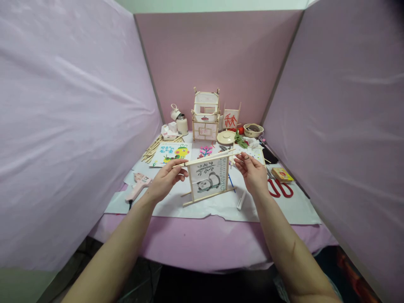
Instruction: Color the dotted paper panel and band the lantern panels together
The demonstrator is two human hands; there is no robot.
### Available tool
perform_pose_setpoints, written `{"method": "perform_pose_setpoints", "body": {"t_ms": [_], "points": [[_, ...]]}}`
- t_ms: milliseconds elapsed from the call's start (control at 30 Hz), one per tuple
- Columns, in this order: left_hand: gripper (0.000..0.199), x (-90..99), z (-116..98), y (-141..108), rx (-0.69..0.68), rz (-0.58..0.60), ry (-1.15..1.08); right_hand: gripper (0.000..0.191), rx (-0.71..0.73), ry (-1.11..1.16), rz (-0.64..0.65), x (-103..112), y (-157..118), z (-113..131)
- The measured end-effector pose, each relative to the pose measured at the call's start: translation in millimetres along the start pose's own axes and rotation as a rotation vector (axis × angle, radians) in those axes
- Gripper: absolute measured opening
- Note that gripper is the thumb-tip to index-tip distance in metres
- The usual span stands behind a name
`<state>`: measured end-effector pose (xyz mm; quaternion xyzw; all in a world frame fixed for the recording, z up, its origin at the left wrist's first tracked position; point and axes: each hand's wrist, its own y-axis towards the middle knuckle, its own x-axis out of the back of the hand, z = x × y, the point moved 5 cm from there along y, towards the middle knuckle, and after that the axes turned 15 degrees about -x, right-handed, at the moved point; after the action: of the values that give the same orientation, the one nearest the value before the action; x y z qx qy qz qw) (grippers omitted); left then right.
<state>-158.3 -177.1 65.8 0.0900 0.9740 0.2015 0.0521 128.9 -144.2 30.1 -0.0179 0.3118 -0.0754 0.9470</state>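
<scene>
Between my hands stands a small frame of thin wooden sticks (208, 180), tilted slightly, with a white panel that bears a drawing of a panda and bamboo. My left hand (170, 174) pinches the stick end at its upper left corner. At the upper right, my right hand (251, 170) has its thumb and fingers closed on the other end of the top stick. The frame's lower sticks sit at or just above the white paper; whether they touch it I cannot tell. A white pen-like stick (241, 200) and a blue stick (232, 183) lie close by.
A pink glue gun (139, 186) lies left, red-handled scissors (280, 188) and a yellow box (282, 174) right. Behind are a stick-built house (205, 118), a pile of sticks (151, 150), a caterpillar picture (172, 154), a jar (182, 125) and a bowl (253, 131). Fabric walls enclose the table.
</scene>
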Motion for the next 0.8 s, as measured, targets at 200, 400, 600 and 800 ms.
{"method": "perform_pose_setpoints", "body": {"t_ms": [200, 400, 600, 800], "points": [[0.029, -2.6, -12.7, 21.6, -0.001, 0.034, -0.051, 0.016, -0.110, 0.096, 0.039, -6.6, 11.9, 6.2], [0.015, 6.1, -25.9, 24.6, -0.112, 0.082, -0.020, 0.014, -0.215, 0.036, 0.122, 3.7, -5.6, -4.2], [0.021, 30.6, 41.8, -29.7, 0.130, -0.014, 0.362, 0.021, -0.407, -0.292, 0.063, 32.5, -28.1, -47.8], [0.024, 29.3, 69.7, -53.9, 0.026, -0.016, 0.641, 0.024, -0.338, -0.474, 0.016, 35.1, -28.6, -59.6]]}}
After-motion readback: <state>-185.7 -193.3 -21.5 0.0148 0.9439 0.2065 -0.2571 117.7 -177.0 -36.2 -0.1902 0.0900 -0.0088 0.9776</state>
